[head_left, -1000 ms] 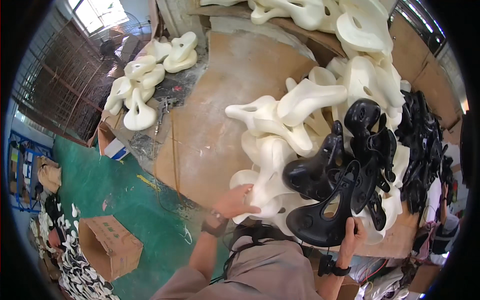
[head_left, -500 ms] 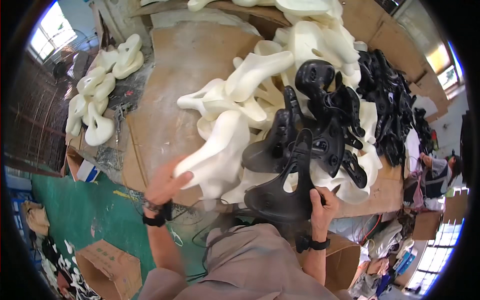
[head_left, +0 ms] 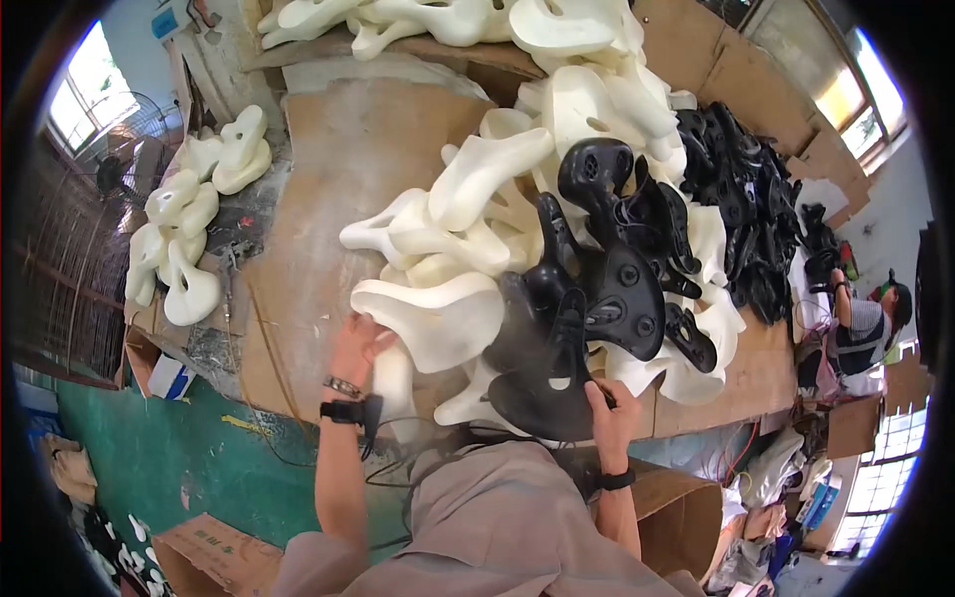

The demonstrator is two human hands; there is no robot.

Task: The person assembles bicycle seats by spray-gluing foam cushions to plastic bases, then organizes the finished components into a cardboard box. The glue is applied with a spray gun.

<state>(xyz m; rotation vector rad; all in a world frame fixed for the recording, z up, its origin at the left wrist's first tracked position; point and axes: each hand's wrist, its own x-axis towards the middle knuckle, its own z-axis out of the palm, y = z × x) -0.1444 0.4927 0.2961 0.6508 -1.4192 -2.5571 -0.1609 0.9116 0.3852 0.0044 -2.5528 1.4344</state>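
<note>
My left hand (head_left: 360,348) has its fingers curled at the near left edge of a cream-white, saddle-shaped foam pad (head_left: 433,316). Another white piece (head_left: 394,383) stands beneath that pad, beside my fingers. With thumb and fingers, my right hand (head_left: 615,410) grips the edge of a black plastic saddle-shaped shell (head_left: 527,403), which has a slot in it and is partly blurred. Just beyond it, more black shells (head_left: 622,298) lie on a heap of white foam pads (head_left: 487,179).
Cardboard (head_left: 348,169) covers the worktable. White pads (head_left: 184,219) are piled at the left, black shells (head_left: 746,209) at the right. Cardboard boxes (head_left: 224,557) stand on the green floor (head_left: 129,448). Another person (head_left: 865,328) is at the far right.
The foam pad at my left hand has swung from slanting toward me to lying crosswise. The black shell in my right hand has tilted and shifted slightly left. The whole view has shifted a little.
</note>
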